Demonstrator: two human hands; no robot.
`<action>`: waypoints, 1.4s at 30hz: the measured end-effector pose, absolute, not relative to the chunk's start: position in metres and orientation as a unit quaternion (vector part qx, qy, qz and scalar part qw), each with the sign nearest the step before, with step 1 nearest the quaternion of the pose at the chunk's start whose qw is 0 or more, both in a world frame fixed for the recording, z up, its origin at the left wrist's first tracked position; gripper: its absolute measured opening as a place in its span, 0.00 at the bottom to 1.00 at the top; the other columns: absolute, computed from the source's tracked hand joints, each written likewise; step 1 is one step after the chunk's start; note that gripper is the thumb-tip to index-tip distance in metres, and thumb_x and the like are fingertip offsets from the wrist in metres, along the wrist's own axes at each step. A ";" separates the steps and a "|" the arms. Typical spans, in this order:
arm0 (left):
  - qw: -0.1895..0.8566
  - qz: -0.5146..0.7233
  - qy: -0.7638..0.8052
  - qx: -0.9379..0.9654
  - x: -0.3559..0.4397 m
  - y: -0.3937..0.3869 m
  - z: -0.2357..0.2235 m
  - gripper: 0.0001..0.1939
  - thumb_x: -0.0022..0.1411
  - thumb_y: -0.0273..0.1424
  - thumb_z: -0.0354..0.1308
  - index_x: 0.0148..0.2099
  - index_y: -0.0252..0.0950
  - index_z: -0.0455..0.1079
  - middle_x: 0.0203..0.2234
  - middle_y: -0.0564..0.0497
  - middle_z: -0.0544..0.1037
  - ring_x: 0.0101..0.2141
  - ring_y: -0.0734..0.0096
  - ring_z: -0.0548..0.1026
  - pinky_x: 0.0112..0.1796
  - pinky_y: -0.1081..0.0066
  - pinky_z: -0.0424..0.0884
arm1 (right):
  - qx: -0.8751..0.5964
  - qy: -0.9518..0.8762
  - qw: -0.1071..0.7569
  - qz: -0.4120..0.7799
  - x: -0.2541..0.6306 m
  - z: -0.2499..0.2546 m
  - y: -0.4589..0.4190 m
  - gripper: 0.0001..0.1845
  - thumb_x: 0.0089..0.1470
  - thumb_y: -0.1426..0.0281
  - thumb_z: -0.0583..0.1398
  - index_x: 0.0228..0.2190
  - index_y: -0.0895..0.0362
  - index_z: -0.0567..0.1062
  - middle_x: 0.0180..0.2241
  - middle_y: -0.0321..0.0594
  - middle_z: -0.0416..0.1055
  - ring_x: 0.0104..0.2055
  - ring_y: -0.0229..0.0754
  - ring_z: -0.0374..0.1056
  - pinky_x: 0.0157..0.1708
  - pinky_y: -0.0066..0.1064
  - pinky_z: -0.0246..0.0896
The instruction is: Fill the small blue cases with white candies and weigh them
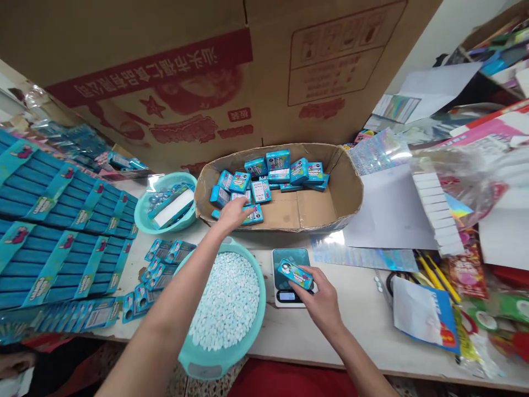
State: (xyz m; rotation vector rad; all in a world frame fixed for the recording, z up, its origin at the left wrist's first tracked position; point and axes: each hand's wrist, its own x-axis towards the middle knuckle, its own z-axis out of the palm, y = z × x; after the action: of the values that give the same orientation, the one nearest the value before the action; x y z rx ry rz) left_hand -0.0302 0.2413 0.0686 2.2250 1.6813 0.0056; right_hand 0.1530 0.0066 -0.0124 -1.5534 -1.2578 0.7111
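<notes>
My left hand (235, 214) reaches into the long cardboard tray (297, 212), its fingers closed at a small blue box (253, 214) and partly hidden behind the hand. Several more blue printed boxes (261, 191) lie loosely piled in the tray, mostly to the left and back. Over a small digital scale (291, 255), my right hand (318, 295) grips a blue candy pack (295, 274) with a round clear window, thumb and fingers at its edges. Below my left forearm stands a teal basin (258, 320) full of pale blue candy pieces (225, 298).
At the left, blue display boxes (53, 220) are stacked beside loose blue packs (159, 270). A small teal bowl (140, 207) holds shiny wrapped pieces. A large carton (264, 71) stands behind. Papers (384, 204), yellow-handled tools (438, 275) and bags clutter the right.
</notes>
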 end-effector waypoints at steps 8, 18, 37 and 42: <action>0.139 -0.231 0.600 0.753 0.005 0.293 0.007 0.42 0.35 0.33 0.71 0.54 0.30 0.61 0.55 0.29 0.59 0.56 0.35 0.55 0.51 0.45 0.55 | -0.662 -0.547 0.471 0.199 0.164 -0.051 0.009 0.33 0.52 0.58 0.61 0.55 0.58 0.60 0.53 0.52 0.60 0.57 0.52 0.57 0.52 0.49 0.59; 0.141 -0.210 0.554 0.793 -0.005 0.284 0.014 0.31 0.40 0.19 0.63 0.50 0.34 0.64 0.51 0.35 0.63 0.53 0.42 0.61 0.48 0.54 0.61 | -0.680 -0.544 0.469 0.149 0.165 -0.028 -0.026 0.21 0.56 0.65 0.57 0.51 0.55 0.63 0.51 0.50 0.60 0.54 0.50 0.58 0.49 0.49 0.62; 0.814 0.269 0.446 0.256 -0.094 0.027 0.051 0.16 0.42 0.39 0.69 0.28 0.33 0.73 0.22 0.47 0.72 0.22 0.72 0.70 0.26 0.73 0.67 | -0.407 -0.459 0.533 0.583 0.095 0.028 -0.012 0.47 0.36 0.52 0.68 0.55 0.52 0.58 0.53 0.50 0.63 0.52 0.50 0.63 0.47 0.42 0.63; 0.735 0.197 0.545 0.352 -0.129 -0.011 0.017 0.12 0.46 0.39 0.65 0.31 0.36 0.74 0.27 0.46 0.75 0.28 0.64 0.71 0.31 0.68 0.68 | -0.367 -0.371 0.417 0.744 0.060 0.032 -0.028 0.36 0.22 0.61 0.73 0.36 0.54 0.67 0.30 0.32 0.69 0.31 0.38 0.67 0.34 0.30 0.64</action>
State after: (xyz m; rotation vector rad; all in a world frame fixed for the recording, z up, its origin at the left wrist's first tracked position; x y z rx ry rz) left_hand -0.1294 -0.0111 0.0173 0.7737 1.1979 0.4325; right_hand 0.0599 -0.0276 0.0318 -0.9204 -0.9315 1.8672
